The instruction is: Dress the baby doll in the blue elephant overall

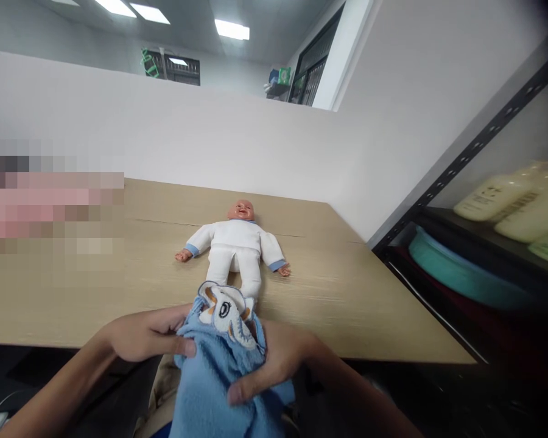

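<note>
Between my hands hangs a blue hooded baby towel (210, 383) with a white animal face stitched on it, held over the table's front edge. My left hand (148, 334) grips its left side, thumb pressed on the cloth. On the right side, my right hand (276, 359) holds the fabric with its thumb on top and its fingers hidden behind. Just beyond the towel a baby doll (235, 243) lies on its back, head away from me, in a white outfit with blue cuffs. The towel covers the view of the doll's feet.
The doll lies on a wooden table (338, 292) that meets a white wall (237, 140). To the right, a dark metal shelf (456, 137) holds pale yellow bottles (497, 201) above a teal basin (461, 274). A pixelated patch hides the table's left part.
</note>
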`<state>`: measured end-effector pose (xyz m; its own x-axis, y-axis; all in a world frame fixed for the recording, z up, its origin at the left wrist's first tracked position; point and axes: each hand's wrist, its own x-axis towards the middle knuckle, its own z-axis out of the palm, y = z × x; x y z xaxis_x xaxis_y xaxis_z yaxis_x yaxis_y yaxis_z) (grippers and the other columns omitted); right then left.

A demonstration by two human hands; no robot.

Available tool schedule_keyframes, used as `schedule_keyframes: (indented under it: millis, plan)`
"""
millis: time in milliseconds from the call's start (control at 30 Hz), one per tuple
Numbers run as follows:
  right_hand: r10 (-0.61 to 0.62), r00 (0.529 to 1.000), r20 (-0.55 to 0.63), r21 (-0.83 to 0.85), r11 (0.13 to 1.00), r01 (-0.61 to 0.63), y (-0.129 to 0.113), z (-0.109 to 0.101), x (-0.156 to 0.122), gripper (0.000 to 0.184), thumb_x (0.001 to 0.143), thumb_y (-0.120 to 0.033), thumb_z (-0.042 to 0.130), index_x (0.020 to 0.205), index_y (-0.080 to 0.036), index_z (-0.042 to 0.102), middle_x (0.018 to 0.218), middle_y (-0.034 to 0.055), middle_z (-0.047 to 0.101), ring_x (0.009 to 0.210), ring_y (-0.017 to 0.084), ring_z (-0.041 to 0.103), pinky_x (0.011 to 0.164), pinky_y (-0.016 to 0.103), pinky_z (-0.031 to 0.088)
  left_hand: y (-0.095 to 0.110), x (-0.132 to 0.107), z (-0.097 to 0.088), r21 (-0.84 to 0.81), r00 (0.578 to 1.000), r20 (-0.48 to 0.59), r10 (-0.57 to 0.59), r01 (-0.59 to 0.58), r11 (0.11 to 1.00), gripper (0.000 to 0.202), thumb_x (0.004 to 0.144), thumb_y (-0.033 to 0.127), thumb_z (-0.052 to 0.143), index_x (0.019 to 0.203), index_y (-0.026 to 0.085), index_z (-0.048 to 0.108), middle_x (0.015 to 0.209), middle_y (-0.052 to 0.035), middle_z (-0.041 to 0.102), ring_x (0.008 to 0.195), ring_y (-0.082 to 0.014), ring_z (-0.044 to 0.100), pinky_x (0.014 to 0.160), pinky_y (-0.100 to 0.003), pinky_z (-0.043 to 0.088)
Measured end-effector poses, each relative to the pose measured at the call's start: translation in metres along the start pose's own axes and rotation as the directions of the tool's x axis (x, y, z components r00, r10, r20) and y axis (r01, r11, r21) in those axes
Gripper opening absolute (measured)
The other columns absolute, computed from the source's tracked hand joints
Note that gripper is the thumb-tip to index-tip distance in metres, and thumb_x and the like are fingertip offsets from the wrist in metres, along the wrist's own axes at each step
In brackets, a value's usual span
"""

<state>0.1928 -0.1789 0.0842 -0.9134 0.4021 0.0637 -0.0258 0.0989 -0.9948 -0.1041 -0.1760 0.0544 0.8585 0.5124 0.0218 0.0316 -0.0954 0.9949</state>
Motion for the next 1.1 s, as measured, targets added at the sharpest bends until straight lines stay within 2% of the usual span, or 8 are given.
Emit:
schedule_keyframes:
  millis: [133, 300, 533, 633, 733, 867, 967, 1100]
  plan:
    - [0.08, 0.984, 0.156, 0.057, 0.994, -0.09, 0.01, -0.005, 0.003, 0.077, 0.07, -0.042, 0.113, 0.139, -0.024, 0.082, 0.126, 0.0033, 0.085, 0.128, 0.028, 0.077, 0.123, 0.035, 0.055, 0.003, 0.009, 0.001, 0.028, 0.998, 0.064, -0.009, 0.007, 1.0, 0.055, 0.107, 0.059, 0.076, 0.147, 0.021, 0.076, 0.138, -0.0116, 0.082, 0.131, -0.0351, 0.074, 0.119, -0.044, 0.058]
    - [0.13, 0.991, -0.018, 0.056, 0.99, -0.129, 0.021, -0.008, -0.005, 0.073, 0.077, -0.06, 0.107, 0.134, -0.022, 0.083, 0.136, 0.0068, 0.082, 0.134, 0.031, 0.074, 0.123, 0.036, 0.054, -0.002, 0.022, 0.015, -0.115, 0.974, 0.214, 0.079, -0.055, 0.992, 0.078, 0.065, 0.051, 0.112, 0.128, 0.014, 0.083, 0.119, -0.0084, 0.085, 0.118, -0.034, 0.079, 0.111, -0.034, 0.062]
    - [0.076, 0.951, -0.3, 0.036, 0.997, -0.068, 0.033, -0.005, -0.022, 0.074, 0.094, -0.079, 0.086, 0.141, -0.023, 0.078, 0.141, 0.0125, 0.08, 0.144, 0.034, 0.069, 0.133, 0.054, 0.047, -0.032, 0.013, 0.022, -0.198, 0.999, -0.026, 0.044, -0.048, 0.979, 0.05, 0.098, 0.06, 0.087, 0.122, 0.017, 0.08, 0.104, -0.0081, 0.082, 0.104, -0.0261, 0.075, 0.095, -0.031, 0.062]
    - [0.086, 0.937, -0.338, 0.029, 0.996, -0.081, 0.037, 0.002, -0.026, 0.073, 0.097, -0.083, 0.079, 0.14, -0.024, 0.08, 0.142, 0.0128, 0.08, 0.146, 0.035, 0.068, 0.134, 0.056, 0.046, -0.041, 0.014, 0.03, -0.244, 0.956, -0.292, -0.005, -0.07, 0.967, 0.052, 0.095, 0.067, 0.087, 0.109, 0.017, 0.08, 0.089, -0.0049, 0.077, 0.094, -0.0242, 0.071, 0.09, -0.031, 0.06]
    - [0.097, 0.922, -0.374, 0.09, 0.994, -0.068, 0.037, 0.007, -0.028, 0.075, 0.096, -0.085, 0.078, 0.143, -0.027, 0.079, 0.142, 0.0112, 0.08, 0.145, 0.035, 0.069, 0.133, 0.056, 0.048, -0.039, 0.018, 0.042, -0.289, 0.934, -0.347, -0.085, -0.02, 0.957, 0.06, 0.092, 0.076, 0.085, 0.092, 0.017, 0.076, 0.071, -0.0018, 0.068, 0.076, -0.0211, 0.065, 0.081, -0.032, 0.058]
    - [0.091, 0.913, -0.398, 0.187, 0.982, -0.017, 0.03, 0.015, -0.029, 0.102, 0.067, -0.062, 0.112, 0.153, -0.026, 0.07, 0.154, 0.0136, 0.075, 0.145, 0.04, 0.07, 0.13, 0.057, 0.052, -0.021, 0.022, 0.055, -0.199, 0.909, -0.398, -0.123, 0.045, 0.979, 0.071, 0.083, 0.074, 0.093, 0.124, 0.018, 0.079, 0.113, -0.0123, 0.084, 0.115, -0.035, 0.076, 0.109, -0.043, 0.06]
    - [0.07, 0.801, -0.595, 0.042, 0.998, -0.056, 0.031, 0.025, -0.026, 0.091, 0.076, -0.041, 0.107, 0.155, -0.024, 0.065, 0.158, 0.0165, 0.072, 0.149, 0.039, 0.067, 0.132, 0.058, 0.05, -0.011, 0.025, 0.066, -0.03, 0.838, -0.522, -0.156, 0.165, 0.986, 0.081, 0.087, 0.062, 0.092, 0.153, 0.023, 0.067, 0.152, -0.0151, 0.076, 0.143, -0.0402, 0.069, 0.123, -0.049, 0.053]
    - [-0.044, 0.596, -0.802, -0.217, 0.951, -0.222, 0.039, 0.033, -0.02, 0.055, 0.095, -0.033, 0.081, 0.147, -0.023, 0.068, 0.15, 0.0164, 0.075, 0.146, 0.038, 0.069, 0.128, 0.06, 0.053, -0.011, 0.032, 0.073, 0.196, 0.701, -0.71, -0.066, 0.286, 0.938, 0.053, 0.095, 0.055, 0.073, 0.137, 0.023, 0.07, 0.133, -0.0129, 0.083, 0.12, -0.0378, 0.078, 0.104, -0.047, 0.061]
